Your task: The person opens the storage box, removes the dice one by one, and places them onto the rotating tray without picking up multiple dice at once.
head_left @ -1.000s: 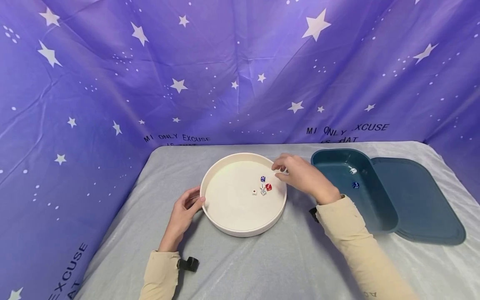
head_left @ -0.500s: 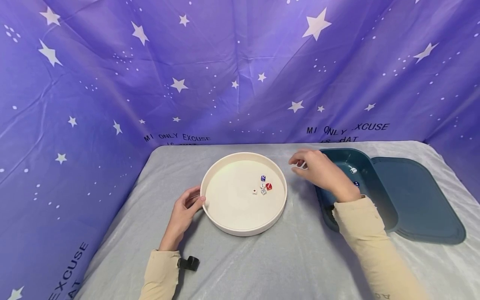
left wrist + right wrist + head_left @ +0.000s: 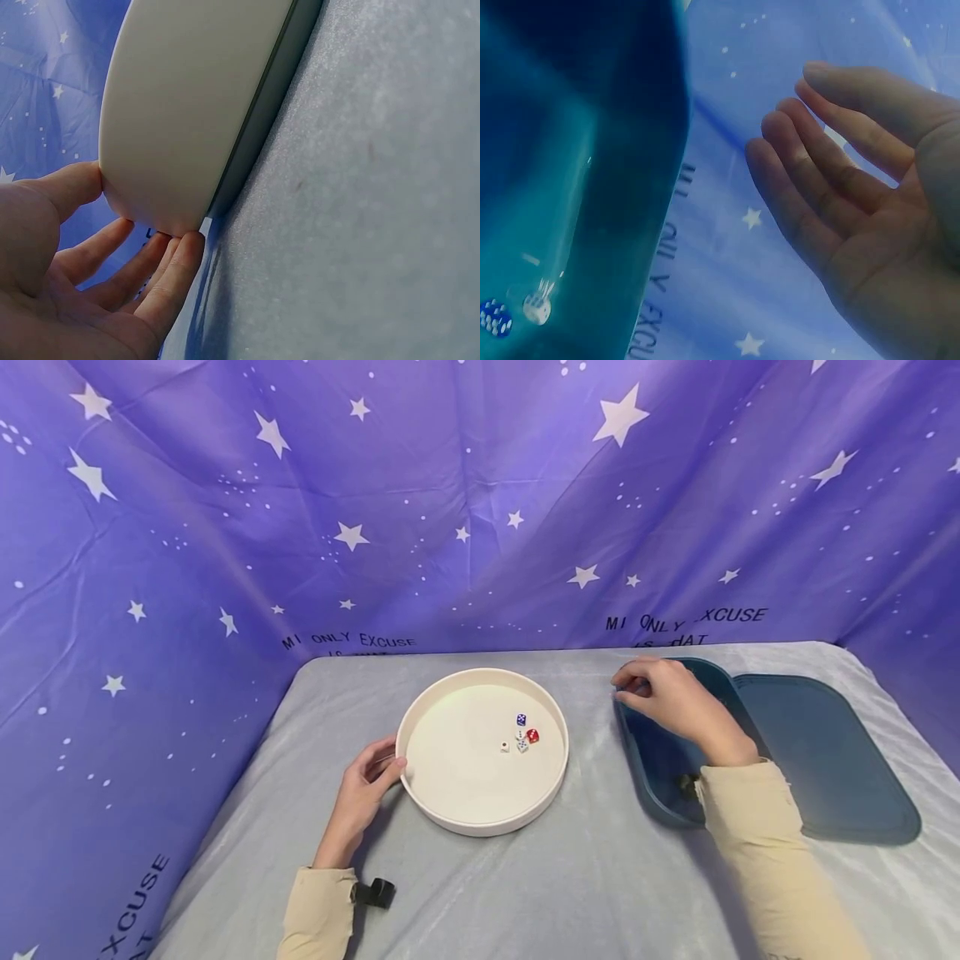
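On the left, my left hand (image 3: 363, 793) grips the side of a round cream tray (image 3: 435, 793). Its thumb lies at the rim and its fingertips press low on the outer wall, as the left wrist view shows. Inside the tray, right of its middle, sit a blue die (image 3: 521, 720), a red die (image 3: 533, 736) and several white dice (image 3: 522, 747). My right hand (image 3: 678, 702) hovers over the dark teal box (image 3: 651, 802), its fingers loosely bent with nothing seen between them. In the right wrist view, a white die (image 3: 537, 307) and a blue die (image 3: 496, 318) lie in the box.
A flat teal lid (image 3: 847, 768) lies right of the box, partly behind the right forearm. Grey cloth (image 3: 465, 893) covers the table. A purple star-patterned curtain (image 3: 420, 468) hangs behind and along the sides.
My right hand has moved right, from the tray's right rim to above the teal box, covering the dice there in the head view. My left hand stays on the tray; its dice have not moved.
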A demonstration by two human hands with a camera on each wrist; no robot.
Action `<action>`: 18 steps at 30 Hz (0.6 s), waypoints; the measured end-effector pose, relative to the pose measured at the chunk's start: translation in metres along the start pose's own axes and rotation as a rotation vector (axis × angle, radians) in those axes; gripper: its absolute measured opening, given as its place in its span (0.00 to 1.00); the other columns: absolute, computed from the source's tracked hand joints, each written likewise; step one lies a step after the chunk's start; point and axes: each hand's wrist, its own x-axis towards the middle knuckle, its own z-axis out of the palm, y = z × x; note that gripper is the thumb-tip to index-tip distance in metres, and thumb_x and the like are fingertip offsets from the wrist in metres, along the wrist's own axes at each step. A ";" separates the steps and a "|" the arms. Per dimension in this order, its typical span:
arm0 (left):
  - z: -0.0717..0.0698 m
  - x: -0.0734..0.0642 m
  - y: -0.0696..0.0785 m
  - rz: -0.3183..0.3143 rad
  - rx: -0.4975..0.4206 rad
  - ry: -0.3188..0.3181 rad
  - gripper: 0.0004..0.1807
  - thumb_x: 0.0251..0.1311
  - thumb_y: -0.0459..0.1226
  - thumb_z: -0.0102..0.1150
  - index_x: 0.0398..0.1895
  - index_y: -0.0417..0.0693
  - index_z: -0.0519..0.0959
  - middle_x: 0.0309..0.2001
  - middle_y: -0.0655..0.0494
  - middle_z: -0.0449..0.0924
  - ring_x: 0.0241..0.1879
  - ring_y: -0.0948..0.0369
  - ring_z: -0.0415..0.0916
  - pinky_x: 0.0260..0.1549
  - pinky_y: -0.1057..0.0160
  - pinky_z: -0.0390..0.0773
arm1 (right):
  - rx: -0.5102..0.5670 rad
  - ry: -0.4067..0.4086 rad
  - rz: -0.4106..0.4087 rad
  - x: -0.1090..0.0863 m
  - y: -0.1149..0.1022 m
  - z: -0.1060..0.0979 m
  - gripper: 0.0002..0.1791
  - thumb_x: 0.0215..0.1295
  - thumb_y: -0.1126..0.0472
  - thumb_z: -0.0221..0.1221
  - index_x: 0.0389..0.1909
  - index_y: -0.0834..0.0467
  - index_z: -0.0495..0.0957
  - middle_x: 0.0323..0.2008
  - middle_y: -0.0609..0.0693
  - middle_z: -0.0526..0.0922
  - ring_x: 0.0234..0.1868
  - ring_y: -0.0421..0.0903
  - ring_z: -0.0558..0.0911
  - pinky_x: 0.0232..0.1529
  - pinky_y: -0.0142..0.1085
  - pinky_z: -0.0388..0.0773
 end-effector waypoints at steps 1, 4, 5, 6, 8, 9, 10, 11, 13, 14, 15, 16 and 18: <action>0.000 0.000 0.000 0.003 -0.001 -0.001 0.26 0.66 0.41 0.63 0.66 0.48 0.73 0.63 0.46 0.76 0.60 0.54 0.75 0.50 0.75 0.74 | -0.004 -0.002 0.013 -0.002 0.002 -0.002 0.09 0.65 0.67 0.63 0.45 0.64 0.83 0.42 0.59 0.85 0.41 0.54 0.84 0.44 0.51 0.80; 0.001 0.000 0.001 0.003 -0.009 -0.006 0.26 0.66 0.40 0.63 0.66 0.48 0.73 0.63 0.46 0.76 0.60 0.53 0.75 0.50 0.75 0.74 | -0.012 -0.013 0.054 -0.007 0.009 -0.005 0.11 0.66 0.65 0.63 0.47 0.64 0.83 0.43 0.59 0.84 0.43 0.55 0.83 0.44 0.51 0.80; 0.001 0.000 0.001 0.001 -0.013 -0.008 0.26 0.66 0.40 0.63 0.66 0.48 0.72 0.63 0.46 0.75 0.61 0.52 0.74 0.50 0.75 0.74 | -0.015 -0.013 0.061 -0.009 0.012 -0.006 0.11 0.66 0.65 0.63 0.47 0.64 0.83 0.43 0.59 0.84 0.43 0.55 0.83 0.44 0.52 0.80; 0.001 0.000 0.001 -0.001 -0.019 -0.012 0.26 0.66 0.40 0.63 0.66 0.48 0.72 0.63 0.46 0.75 0.61 0.52 0.74 0.51 0.75 0.73 | -0.018 -0.010 0.064 -0.011 0.014 -0.006 0.11 0.66 0.65 0.63 0.47 0.64 0.83 0.43 0.59 0.83 0.43 0.55 0.83 0.44 0.52 0.79; 0.001 0.000 0.001 -0.002 -0.027 -0.017 0.26 0.66 0.41 0.63 0.67 0.47 0.72 0.63 0.46 0.75 0.61 0.52 0.74 0.51 0.75 0.73 | -0.019 -0.003 0.066 -0.014 0.019 -0.006 0.11 0.66 0.65 0.62 0.47 0.64 0.83 0.44 0.59 0.83 0.43 0.55 0.83 0.43 0.52 0.79; 0.001 0.000 0.001 -0.003 -0.030 -0.019 0.26 0.66 0.41 0.63 0.67 0.47 0.72 0.63 0.46 0.75 0.61 0.52 0.74 0.51 0.75 0.73 | -0.019 0.002 0.064 -0.016 0.022 -0.006 0.11 0.66 0.65 0.63 0.47 0.64 0.83 0.44 0.60 0.83 0.43 0.55 0.82 0.43 0.52 0.79; 0.001 0.000 0.001 -0.003 -0.035 -0.020 0.26 0.66 0.41 0.63 0.67 0.47 0.72 0.63 0.46 0.75 0.61 0.52 0.74 0.51 0.75 0.73 | -0.022 0.008 0.062 -0.017 0.025 -0.006 0.11 0.66 0.65 0.63 0.47 0.65 0.83 0.43 0.60 0.83 0.43 0.56 0.82 0.43 0.52 0.79; 0.001 0.000 0.001 -0.002 -0.036 -0.021 0.26 0.66 0.41 0.63 0.67 0.47 0.72 0.63 0.46 0.75 0.61 0.52 0.74 0.51 0.75 0.73 | -0.024 0.013 0.061 -0.018 0.027 -0.005 0.11 0.66 0.66 0.63 0.47 0.65 0.83 0.43 0.60 0.83 0.43 0.56 0.82 0.42 0.52 0.79; 0.000 0.000 0.001 -0.001 -0.036 -0.019 0.26 0.67 0.41 0.63 0.67 0.47 0.72 0.63 0.46 0.75 0.61 0.52 0.74 0.51 0.75 0.73 | -0.024 0.015 0.068 -0.021 0.032 -0.004 0.11 0.65 0.66 0.63 0.47 0.65 0.82 0.43 0.61 0.82 0.43 0.56 0.82 0.42 0.52 0.79; 0.000 0.000 0.002 -0.001 -0.034 -0.016 0.26 0.67 0.41 0.63 0.66 0.47 0.72 0.63 0.46 0.75 0.60 0.53 0.74 0.51 0.75 0.73 | -0.025 0.014 0.073 -0.022 0.035 -0.004 0.12 0.65 0.66 0.63 0.47 0.66 0.82 0.44 0.61 0.82 0.43 0.57 0.82 0.42 0.52 0.79; 0.000 -0.001 0.001 0.000 -0.031 -0.013 0.26 0.67 0.41 0.63 0.66 0.47 0.72 0.63 0.46 0.75 0.60 0.53 0.74 0.51 0.75 0.73 | -0.026 0.015 0.076 -0.023 0.037 -0.003 0.12 0.65 0.66 0.63 0.47 0.66 0.82 0.44 0.62 0.82 0.44 0.57 0.81 0.42 0.53 0.79; 0.000 -0.001 0.001 0.004 -0.027 -0.009 0.26 0.67 0.40 0.63 0.66 0.47 0.72 0.63 0.45 0.76 0.60 0.53 0.75 0.50 0.75 0.74 | -0.026 0.015 0.081 -0.023 0.039 -0.003 0.12 0.65 0.66 0.63 0.48 0.67 0.82 0.43 0.62 0.81 0.44 0.58 0.81 0.42 0.53 0.79; 0.000 -0.001 0.001 0.008 -0.019 -0.001 0.25 0.67 0.40 0.63 0.66 0.47 0.73 0.62 0.45 0.76 0.60 0.53 0.75 0.50 0.75 0.74 | -0.027 0.016 0.090 -0.024 0.043 -0.003 0.13 0.65 0.66 0.63 0.48 0.67 0.82 0.43 0.63 0.81 0.44 0.59 0.81 0.43 0.54 0.78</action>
